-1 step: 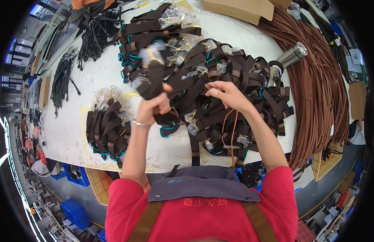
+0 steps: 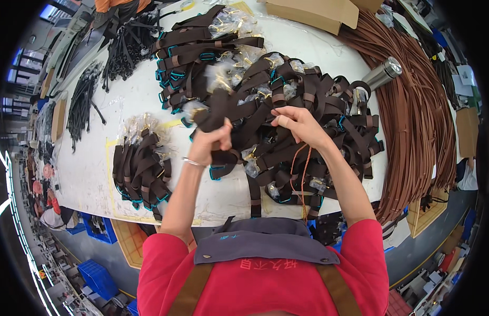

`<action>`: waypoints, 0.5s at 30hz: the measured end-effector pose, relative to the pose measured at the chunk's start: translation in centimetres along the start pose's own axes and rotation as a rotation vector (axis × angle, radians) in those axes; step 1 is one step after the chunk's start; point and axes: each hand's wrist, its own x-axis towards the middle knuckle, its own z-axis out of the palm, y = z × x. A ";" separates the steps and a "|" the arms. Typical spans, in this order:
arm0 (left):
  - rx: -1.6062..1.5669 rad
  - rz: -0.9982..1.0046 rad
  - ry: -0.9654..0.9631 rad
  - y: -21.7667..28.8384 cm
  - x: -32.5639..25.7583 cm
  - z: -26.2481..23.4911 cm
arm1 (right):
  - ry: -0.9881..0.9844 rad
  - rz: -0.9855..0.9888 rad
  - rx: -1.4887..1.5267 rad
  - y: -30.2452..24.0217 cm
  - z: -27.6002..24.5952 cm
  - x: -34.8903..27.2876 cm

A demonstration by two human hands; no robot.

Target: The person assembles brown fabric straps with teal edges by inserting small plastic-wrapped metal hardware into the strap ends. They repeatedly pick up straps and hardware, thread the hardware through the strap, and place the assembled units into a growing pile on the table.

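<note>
Fingers of the left hand (image 2: 213, 141) are curled tight round a dark brown strap bundle (image 2: 218, 108), which stands raised above the desk (image 2: 91, 174), its upper end blurred, with gold-coloured metal fittings in clear plastic wrap (image 2: 219, 78). Thumb and forefinger of the right hand (image 2: 299, 125) are drawn nearly together over the big strap pile (image 2: 320, 100), the other fingers loosely bent; whether they pinch a strap cannot be told. The step in hand looks like picking straps out of the pile and collecting them in the left hand. The next move seems to call for a sure pinch by the right hand on a single strap, with its buckle free of its neighbours, while the left hand keeps its grip. Around the hands the pile lies tangled, with bright blue buckles (image 2: 207, 56) along its far left part and an orange cord (image 2: 306, 179) hanging at its near side. To the left, well apart, lies a smaller strap heap (image 2: 144, 171); to the right are a metal flask (image 2: 384, 72) and long brown strips (image 2: 407, 121). Beyond the pile is a cardboard box (image 2: 307, 16).
</note>
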 end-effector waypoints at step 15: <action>-0.481 0.203 -0.090 -2.8 -7.8 -0.7 | 0.055 -0.526 -1.232 -0.2 2.5 1.9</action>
